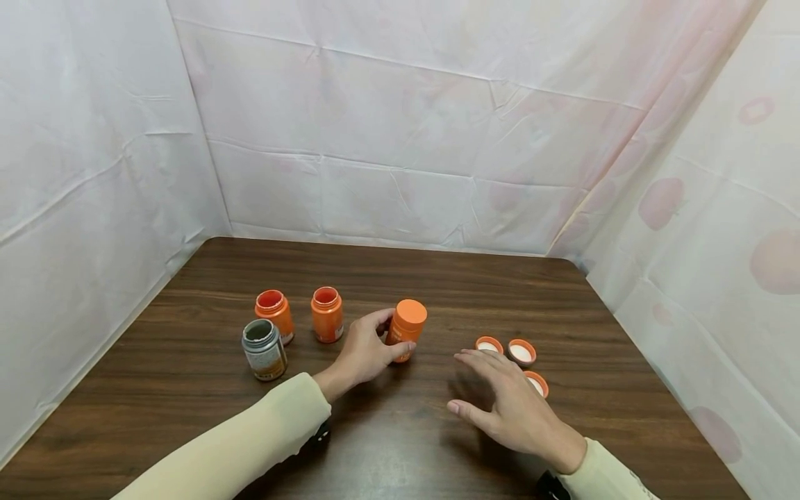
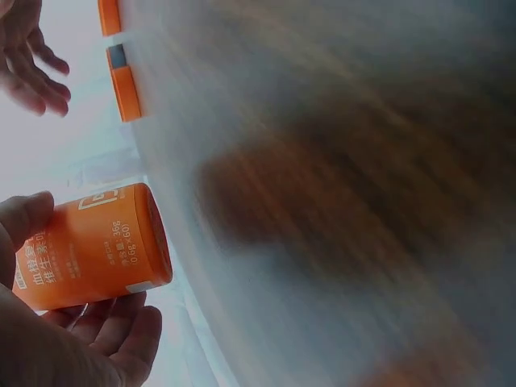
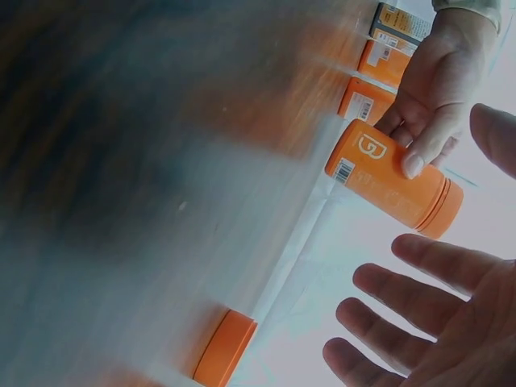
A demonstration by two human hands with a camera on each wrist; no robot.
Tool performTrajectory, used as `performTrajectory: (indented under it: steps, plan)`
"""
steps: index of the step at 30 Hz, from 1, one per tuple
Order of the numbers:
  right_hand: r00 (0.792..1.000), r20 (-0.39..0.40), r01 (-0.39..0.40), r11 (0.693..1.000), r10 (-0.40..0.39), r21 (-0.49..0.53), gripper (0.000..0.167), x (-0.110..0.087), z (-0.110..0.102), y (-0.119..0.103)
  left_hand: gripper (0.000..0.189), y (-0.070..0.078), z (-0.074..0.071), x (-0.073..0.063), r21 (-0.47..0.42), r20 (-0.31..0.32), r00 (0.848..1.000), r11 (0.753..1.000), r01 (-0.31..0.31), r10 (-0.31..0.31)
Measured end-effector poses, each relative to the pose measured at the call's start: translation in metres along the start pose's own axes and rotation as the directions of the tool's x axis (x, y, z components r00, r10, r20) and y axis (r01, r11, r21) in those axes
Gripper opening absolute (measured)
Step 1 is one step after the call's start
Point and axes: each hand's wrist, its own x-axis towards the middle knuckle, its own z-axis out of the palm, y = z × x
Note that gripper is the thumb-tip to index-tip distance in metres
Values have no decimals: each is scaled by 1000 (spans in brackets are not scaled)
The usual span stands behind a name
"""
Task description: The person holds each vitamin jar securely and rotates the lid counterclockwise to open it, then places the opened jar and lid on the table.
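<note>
An orange pill bottle [image 1: 409,323] with its orange cap on is gripped by my left hand [image 1: 365,351], thumb on the near side and fingers round the far side. In the left wrist view the printed label of this bottle [image 2: 97,246] faces the camera, and its base is off the table. My right hand [image 1: 509,403] hovers to the right, fingers spread and holding nothing. Just beyond and partly beneath it lie three screw caps, including an orange cap [image 1: 489,344], a dark-sided cap [image 1: 521,352] and another orange cap [image 1: 537,383], white insides up.
Three uncapped bottles stand upright at the left of the wooden table [image 1: 425,278]: an orange bottle [image 1: 327,316], another orange bottle [image 1: 281,316] and a grey bottle [image 1: 265,354] in front of it. Pale patterned sheets [image 1: 400,139] hang round the table's back and sides.
</note>
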Motion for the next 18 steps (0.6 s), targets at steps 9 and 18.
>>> performTrajectory:
  steps: [9,18]
  plan:
    - [1000,-1,-21,999,21,31,67,0,2,-1,52,4,-4,-10,11,22,999,999,-46,45]
    - [1000,-1,-20,999,20,44,67,3,3,-5,53,6,-10,-20,9,32,996,997,-79,78]
